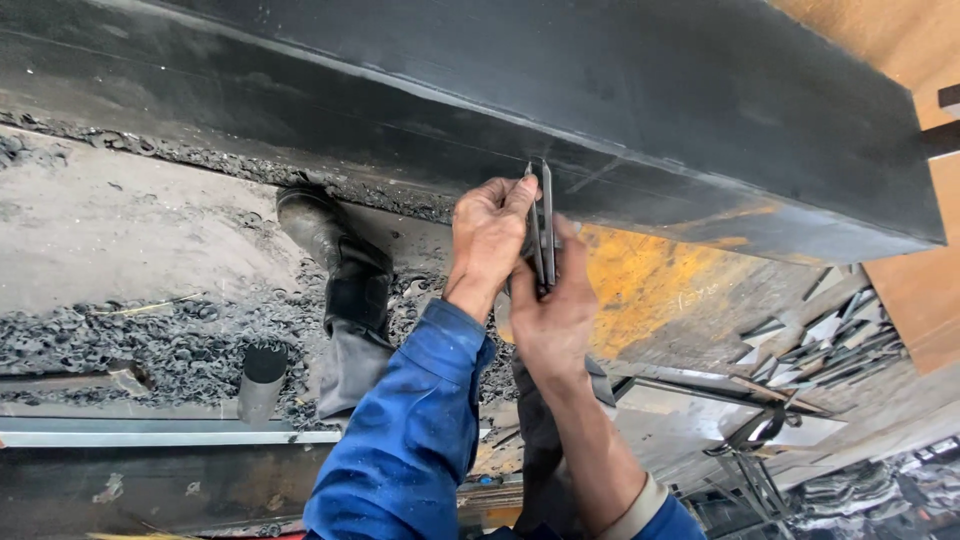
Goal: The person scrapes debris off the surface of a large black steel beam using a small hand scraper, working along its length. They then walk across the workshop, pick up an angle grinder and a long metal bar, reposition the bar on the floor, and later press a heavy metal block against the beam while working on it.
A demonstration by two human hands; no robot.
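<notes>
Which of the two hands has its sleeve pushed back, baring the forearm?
The right hand: its blue sleeve sits bunched near the elbow. The left hand has its sleeve reaching the wrist.

No packages, labels, signs or screens show anywhere in this view.
</notes>
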